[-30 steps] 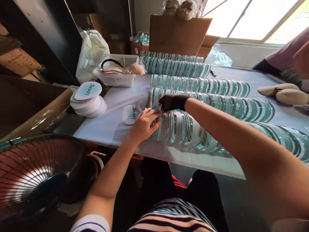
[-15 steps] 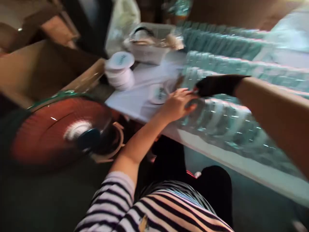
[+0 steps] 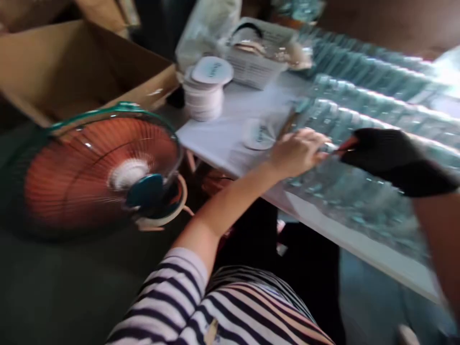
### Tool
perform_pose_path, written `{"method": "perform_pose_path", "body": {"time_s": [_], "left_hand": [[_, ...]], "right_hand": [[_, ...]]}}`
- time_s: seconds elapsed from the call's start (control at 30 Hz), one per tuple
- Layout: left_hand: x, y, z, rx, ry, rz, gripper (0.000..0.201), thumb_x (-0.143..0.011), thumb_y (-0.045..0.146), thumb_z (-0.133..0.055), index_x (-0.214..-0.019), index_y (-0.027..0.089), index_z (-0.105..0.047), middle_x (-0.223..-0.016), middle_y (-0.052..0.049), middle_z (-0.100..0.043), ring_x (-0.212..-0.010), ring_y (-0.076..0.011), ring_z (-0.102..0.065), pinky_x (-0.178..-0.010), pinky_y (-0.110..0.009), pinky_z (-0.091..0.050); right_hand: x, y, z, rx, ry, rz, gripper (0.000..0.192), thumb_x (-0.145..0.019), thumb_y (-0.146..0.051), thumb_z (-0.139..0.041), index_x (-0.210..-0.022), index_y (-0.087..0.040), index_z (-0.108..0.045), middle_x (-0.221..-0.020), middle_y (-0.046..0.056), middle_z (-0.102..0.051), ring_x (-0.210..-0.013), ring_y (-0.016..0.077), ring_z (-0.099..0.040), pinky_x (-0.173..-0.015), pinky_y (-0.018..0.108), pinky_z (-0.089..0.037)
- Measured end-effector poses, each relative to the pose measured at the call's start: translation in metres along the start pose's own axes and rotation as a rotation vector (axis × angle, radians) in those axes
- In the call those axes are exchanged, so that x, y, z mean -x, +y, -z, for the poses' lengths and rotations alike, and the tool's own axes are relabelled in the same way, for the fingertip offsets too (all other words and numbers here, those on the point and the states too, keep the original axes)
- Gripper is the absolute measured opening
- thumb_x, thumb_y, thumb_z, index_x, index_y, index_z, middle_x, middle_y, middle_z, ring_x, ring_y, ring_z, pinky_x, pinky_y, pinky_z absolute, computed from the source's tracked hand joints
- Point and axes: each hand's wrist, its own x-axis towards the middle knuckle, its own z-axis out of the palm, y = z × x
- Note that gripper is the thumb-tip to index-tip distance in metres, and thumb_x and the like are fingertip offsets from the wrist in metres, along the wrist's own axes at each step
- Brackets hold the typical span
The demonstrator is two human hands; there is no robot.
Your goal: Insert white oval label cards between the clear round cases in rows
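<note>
My bare left hand (image 3: 300, 151) is stretched over the near rows of clear, glass-like pieces (image 3: 334, 191). Its fingers are drawn together beside a small shiny thing (image 3: 329, 146), too blurred to name. Just right of it is my right hand (image 3: 381, 155) in a black glove with bare fingertips. Those fingertips are pinched together, pointing at my left hand; what is between them I cannot make out. A round white card with print (image 3: 258, 134) lies on the white table surface (image 3: 230, 136) left of my left hand. Behind it stands a stack of similar round cards (image 3: 204, 96).
A fan with orange blades (image 3: 89, 167) and a green-rimmed guard stands at the left. Behind it is an open cardboard box (image 3: 46, 62). A pale printed container (image 3: 247, 67) with mixed things sits at the table's back, beside a plastic bag (image 3: 204, 33). More clear rows extend right.
The view has swung left, so things sit farther right. My right hand has drawn away from my left, and a small gap now shows between their fingertips.
</note>
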Motion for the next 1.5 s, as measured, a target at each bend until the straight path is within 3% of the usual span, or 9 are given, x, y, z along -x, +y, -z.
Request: {"method": "perform_pose_path", "body": {"time_s": [0.17, 0.27, 0.37, 0.53, 0.63, 0.8, 1.07, 1.3, 1.5], "left_hand": [[-0.002, -0.012, -0.007, 0.066, -0.017, -0.009, 0.036, -0.096, 0.032, -0.05, -0.128, 0.02, -0.061, -0.134, -0.006, -0.062, -0.133, -0.0226, -0.047, -0.113, -0.038, -0.038], [0.0, -0.011, -0.004, 0.061, -0.023, -0.005, 0.037, -0.096, 0.033, -0.048, -0.128, 0.02, -0.061, -0.134, -0.006, -0.062, -0.133, -0.0224, -0.046, -0.113, -0.037, -0.037], [0.003, -0.003, 0.006, 0.0, -0.046, 0.037, 0.037, -0.097, 0.035, -0.047, -0.129, 0.022, -0.06, -0.137, -0.005, -0.061, -0.137, -0.0236, -0.045, -0.118, -0.045, -0.03], [-0.009, 0.027, 0.012, -0.121, -0.068, 0.013, 0.038, -0.096, 0.033, -0.049, -0.131, 0.025, -0.059, -0.149, -0.005, -0.051, -0.145, -0.0267, -0.036, -0.12, -0.059, -0.018], [-0.02, 0.042, -0.001, -0.132, -0.112, -0.046, 0.039, -0.097, 0.034, -0.046, -0.133, 0.026, -0.058, -0.145, -0.005, -0.055, -0.14, -0.0243, -0.044, -0.12, -0.054, -0.024], [-0.021, 0.044, -0.019, -0.181, -0.099, -0.039, 0.036, -0.097, 0.033, -0.045, -0.13, 0.028, -0.061, -0.135, -0.003, -0.063, -0.127, -0.0219, -0.056, -0.117, -0.05, -0.029], [-0.021, 0.044, -0.018, -0.192, -0.112, -0.031, 0.034, -0.097, 0.031, -0.046, -0.128, 0.027, -0.06, -0.132, -0.003, -0.066, -0.124, -0.0201, -0.058, -0.115, -0.048, -0.029], [-0.022, 0.044, -0.02, -0.183, -0.114, -0.005, 0.033, -0.096, 0.03, -0.046, -0.126, 0.027, -0.06, -0.134, 0.0, -0.064, -0.124, -0.0188, -0.058, -0.116, -0.045, -0.028], [-0.021, 0.043, -0.013, -0.185, -0.14, -0.002, 0.035, -0.097, 0.03, -0.043, -0.127, 0.028, -0.061, -0.135, -0.001, -0.064, -0.126, -0.0195, -0.056, -0.117, -0.046, -0.028]], "right_hand": [[0.09, -0.037, -0.029, 0.253, -0.227, 0.014, 0.022, -0.086, -0.023, -0.053, -0.098, -0.018, -0.071, -0.104, 0.01, -0.072, -0.081, 0.0211, -0.066, -0.059, 0.029, -0.037], [0.123, -0.055, -0.073, 0.274, -0.265, -0.034, 0.034, -0.095, -0.023, -0.041, -0.109, -0.02, -0.071, -0.109, 0.011, -0.072, -0.087, 0.0217, -0.067, -0.062, 0.029, -0.038], [0.137, -0.04, -0.068, 0.173, -0.224, -0.013, 0.031, -0.095, -0.029, -0.046, -0.108, -0.02, -0.073, -0.105, 0.01, -0.074, -0.088, 0.0217, -0.068, -0.068, 0.028, -0.043], [0.089, 0.024, 0.016, 0.104, 0.056, -0.13, 0.035, -0.096, -0.03, -0.044, -0.116, -0.021, -0.07, -0.111, 0.008, -0.073, -0.098, 0.0209, -0.068, -0.082, 0.028, -0.047], [0.03, 0.056, 0.042, 0.204, -0.234, -0.19, 0.034, -0.092, -0.032, -0.05, -0.114, -0.019, -0.072, -0.109, 0.011, -0.073, -0.097, 0.0234, -0.069, -0.079, 0.029, -0.048], [-0.046, 0.077, 0.028, 0.14, -0.653, -0.012, 0.041, -0.08, -0.014, -0.057, -0.119, -0.013, -0.07, -0.113, 0.01, -0.072, -0.097, 0.0192, -0.066, -0.08, 0.025, -0.047], [-0.064, 0.085, 0.02, 0.008, -0.693, 0.124, 0.047, -0.068, -0.007, -0.061, -0.113, -0.011, -0.073, -0.093, 0.005, -0.075, -0.079, 0.0141, -0.064, -0.069, 0.021, -0.047], [0.029, 0.048, 0.038, -0.049, -0.341, 0.12, 0.025, -0.075, -0.015, -0.057, -0.093, -0.013, -0.075, -0.088, 0.007, -0.074, -0.079, 0.0168, -0.067, -0.069, 0.023, -0.045], [0.148, -0.001, -0.036, 0.105, -0.338, 0.045, 0.036, -0.092, -0.014, -0.041, -0.113, -0.02, -0.071, -0.111, 0.011, -0.071, -0.09, 0.0205, -0.067, -0.074, 0.029, -0.048]]}}
